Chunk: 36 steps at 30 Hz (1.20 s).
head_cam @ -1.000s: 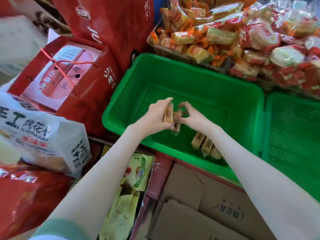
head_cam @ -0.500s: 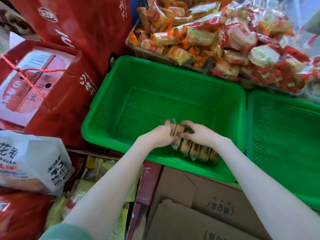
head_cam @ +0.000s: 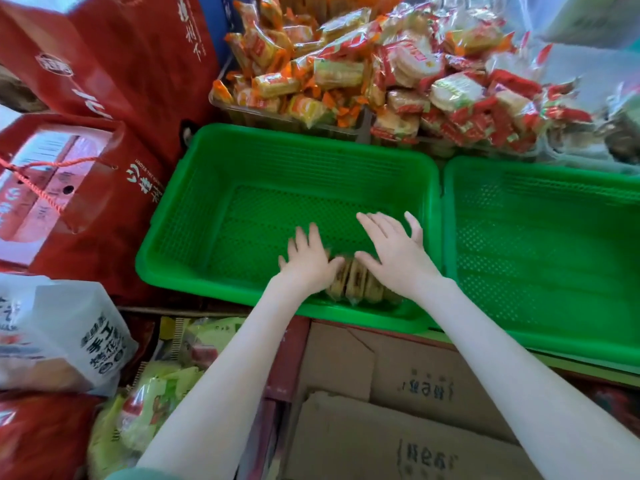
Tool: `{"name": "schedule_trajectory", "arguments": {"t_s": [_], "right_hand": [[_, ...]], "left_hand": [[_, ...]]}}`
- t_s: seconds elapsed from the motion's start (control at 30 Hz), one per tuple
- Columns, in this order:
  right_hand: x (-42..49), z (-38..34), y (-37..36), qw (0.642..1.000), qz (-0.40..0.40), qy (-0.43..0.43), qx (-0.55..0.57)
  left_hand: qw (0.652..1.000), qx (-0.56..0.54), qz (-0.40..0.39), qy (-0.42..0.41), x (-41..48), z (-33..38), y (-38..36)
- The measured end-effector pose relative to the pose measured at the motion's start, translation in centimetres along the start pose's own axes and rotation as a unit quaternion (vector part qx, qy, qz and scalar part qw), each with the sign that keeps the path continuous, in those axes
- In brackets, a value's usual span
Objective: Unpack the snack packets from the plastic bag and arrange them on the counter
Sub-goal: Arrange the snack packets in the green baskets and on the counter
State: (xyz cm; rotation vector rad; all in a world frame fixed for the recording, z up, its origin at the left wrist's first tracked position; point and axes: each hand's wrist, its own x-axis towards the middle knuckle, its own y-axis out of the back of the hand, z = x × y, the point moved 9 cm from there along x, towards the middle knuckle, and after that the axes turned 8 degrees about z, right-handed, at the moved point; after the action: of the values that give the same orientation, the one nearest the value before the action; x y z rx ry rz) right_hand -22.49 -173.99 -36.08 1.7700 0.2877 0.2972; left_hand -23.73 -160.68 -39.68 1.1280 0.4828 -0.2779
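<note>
**Both hands spread flat over a row of packets in the green basket**

The left green basket [head_cam: 311, 161] fills the middle of the scene, its mesh floor mostly bare. A second green basket [head_cam: 540, 237] stands just beside it on the right, rim against rim. Beyond both, on the far side, lies a heap of wrapped snacks [head_cam: 381, 74] in orange, yellow and red wrappers, piled high and spilling to the right.

At the far left a tall red gift bag [head_cam: 131, 64] leans behind the left basket. Nearer stands a red box [head_cam: 79, 209] with a rope handle, touching the basket's left wall. Flattened cardboard boxes [head_cam: 398, 410] lie on the near side, under the forearms. A white printed bag [head_cam: 62, 334] sits at the near left, and beside it lie yellow-green packets [head_cam: 159, 393].

The right hand [head_cam: 398, 258] is inside the left basket, palm down, fingers straight and spread apart, gripping nothing. The left hand [head_cam: 308, 265] is next to it, also palm down with fingers spread, and a little blurred.

The row of snack packets [head_cam: 356, 282] stands on edge along the near wall of the left basket, towards its right corner. It shows between the two hands, which cover its ends. Whether the palms press on it or only hang above it cannot be told.
</note>
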Motion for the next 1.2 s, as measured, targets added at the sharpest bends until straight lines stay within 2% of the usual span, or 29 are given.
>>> {"name": "schedule_trajectory", "arguments": {"t_s": [0.17, 0.3, 0.4, 0.5, 0.6, 0.7, 0.77, 0.87, 0.93, 1.03, 1.2], "right_hand": [[-5.6, 4.8, 5.4, 0.988, 0.150, -0.012, 0.019], [-13.4, 13.0, 10.1, 0.968, 0.238, -0.073, 0.032], [-21.5, 21.6, 13.7, 0.946, 0.293, -0.132, 0.041], [-30.1, 32.0, 15.9, 0.931, 0.295, -0.210, 0.056], [-38.9, 42.5, 17.1, 0.910, 0.292, -0.286, 0.070], [-46.2, 51.0, 17.7, 0.876, 0.298, -0.370, 0.080], [-49.9, 55.4, 17.0, 0.859, 0.280, -0.422, 0.077], [-52.7, 59.9, 14.6, 0.849, 0.208, -0.476, 0.098], [-53.2, 61.4, 13.4, 0.855, 0.181, -0.475, 0.105], [-52.9, 62.9, 12.7, 0.860, 0.181, -0.467, 0.096], [-51.8, 63.6, 11.1, 0.876, 0.115, -0.458, 0.097]], "left_hand": [[0.986, -0.013, 0.145, -0.083, -4.2, 8.6, 0.3], [0.945, -0.095, 0.234, -0.207, -9.5, 19.7, -2.5], [0.920, -0.152, 0.246, -0.263, -13.8, 29.1, -7.2], [0.899, -0.177, 0.252, -0.311, -17.8, 39.3, -13.1], [0.899, -0.177, 0.211, -0.342, -20.9, 49.5, -19.9], [0.907, -0.133, 0.156, -0.367, -22.3, 57.7, -26.1], [0.924, -0.081, 0.133, -0.349, -21.9, 60.9, -29.5], [0.954, -0.039, 0.122, -0.270, -19.8, 63.3, -32.7], [0.968, -0.037, 0.107, -0.222, -18.5, 64.2, -34.0], [0.979, -0.039, 0.112, -0.165, -17.0, 64.9, -34.8], [0.977, -0.076, 0.141, -0.139, -17.0, 65.5, -35.3]]}}
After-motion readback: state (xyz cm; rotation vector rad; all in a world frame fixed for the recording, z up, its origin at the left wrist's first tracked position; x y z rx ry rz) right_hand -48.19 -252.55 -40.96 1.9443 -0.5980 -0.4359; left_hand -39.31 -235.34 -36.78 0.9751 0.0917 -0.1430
